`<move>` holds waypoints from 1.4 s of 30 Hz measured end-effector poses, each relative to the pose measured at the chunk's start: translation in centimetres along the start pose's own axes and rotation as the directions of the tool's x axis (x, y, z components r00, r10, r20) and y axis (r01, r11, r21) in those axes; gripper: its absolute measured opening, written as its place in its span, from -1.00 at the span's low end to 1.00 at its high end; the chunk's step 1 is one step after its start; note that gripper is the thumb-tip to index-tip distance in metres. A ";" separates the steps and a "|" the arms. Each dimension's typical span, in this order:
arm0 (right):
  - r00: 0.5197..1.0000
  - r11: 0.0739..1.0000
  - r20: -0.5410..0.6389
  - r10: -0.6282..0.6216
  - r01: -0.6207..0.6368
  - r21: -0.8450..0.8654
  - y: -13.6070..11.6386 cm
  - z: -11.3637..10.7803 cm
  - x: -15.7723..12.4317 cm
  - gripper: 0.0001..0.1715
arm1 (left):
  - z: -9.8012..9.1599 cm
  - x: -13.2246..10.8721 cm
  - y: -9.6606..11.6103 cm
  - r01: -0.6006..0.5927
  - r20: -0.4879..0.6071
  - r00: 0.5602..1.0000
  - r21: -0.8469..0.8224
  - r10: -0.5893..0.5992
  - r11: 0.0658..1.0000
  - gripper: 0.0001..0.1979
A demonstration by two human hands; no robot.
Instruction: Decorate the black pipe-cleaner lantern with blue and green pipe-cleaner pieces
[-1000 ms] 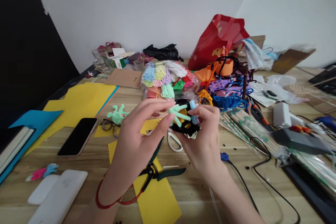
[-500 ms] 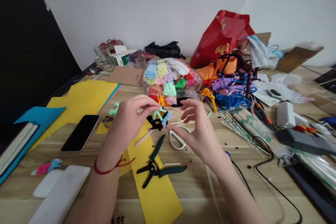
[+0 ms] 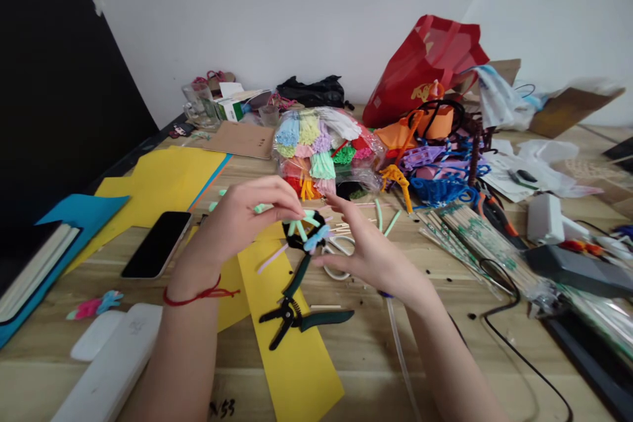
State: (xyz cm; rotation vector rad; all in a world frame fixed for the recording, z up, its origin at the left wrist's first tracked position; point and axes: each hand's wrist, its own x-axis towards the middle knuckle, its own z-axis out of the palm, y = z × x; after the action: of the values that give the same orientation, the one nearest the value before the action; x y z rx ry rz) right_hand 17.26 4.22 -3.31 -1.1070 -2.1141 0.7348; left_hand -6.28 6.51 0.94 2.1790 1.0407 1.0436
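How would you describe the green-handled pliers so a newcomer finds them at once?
Start at the tall red bag at the back, then come forward to the long yellow paper strip at the front. The pliers lie open, partly on it. Their dark green handles set them apart from the orange-and-black pair further right.

The hands point(image 3: 250, 214) and forearms point(image 3: 185, 349) are bare, a thin, loose-ended red cord bracelet point(image 3: 188, 302) circling the left wrist point(image 3: 195, 277).
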 end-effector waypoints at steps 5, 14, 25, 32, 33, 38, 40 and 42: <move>0.992 0.981 0.097 -0.076 0.056 0.186 -1.0 -1.1 -0.5 -0.07 | 0.3 -0.9 3.4 -0.159 -0.179 0.974 -0.111 0.137 0.981 -0.88; 0.980 0.991 -0.156 -0.124 0.130 0.028 -2.9 -1.9 -0.9 -0.38 | 0.3 -1.6 4.4 -0.018 -0.352 0.936 -0.016 0.011 1.000 -0.90; 0.929 0.968 -0.295 -0.222 0.175 -0.177 -3.3 -1.7 -0.9 -0.40 | -0.1 -1.9 4.6 -0.151 -0.329 0.929 0.075 0.168 0.986 -0.89; 0.901 0.956 -0.355 -0.248 0.170 -0.237 -3.3 -1.0 -0.9 -0.28 | 0.3 -1.8 5.3 -0.101 -0.350 0.925 0.142 0.145 0.985 -0.82; 0.898 0.957 -0.360 -0.253 0.177 -0.232 -3.2 -0.9 -0.9 -0.27 | 0.4 -1.8 5.4 -0.112 -0.361 0.920 0.141 0.156 0.984 -0.81; 0.925 0.976 -0.317 -0.210 0.181 -0.119 -2.9 -0.4 -0.8 -0.27 | 0.6 -1.7 5.3 -0.145 -0.370 0.911 0.124 0.182 0.982 -0.79; 0.954 0.986 -0.250 -0.167 0.160 -0.050 -2.8 -0.5 -0.9 -0.20 | 0.6 -1.7 5.2 -0.141 -0.374 0.910 0.120 0.176 0.983 -0.80; 0.979 0.991 -0.164 -0.122 0.128 0.028 -2.8 -0.8 -1.0 -0.07 | 0.6 -1.6 5.1 -0.137 -0.372 0.913 0.112 0.169 0.984 -0.80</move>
State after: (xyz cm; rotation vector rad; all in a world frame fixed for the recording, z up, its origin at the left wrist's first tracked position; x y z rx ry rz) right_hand 16.86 2.07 -1.07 -0.9693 -2.0029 0.6029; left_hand -4.32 2.18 3.53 2.2032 1.1057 1.5701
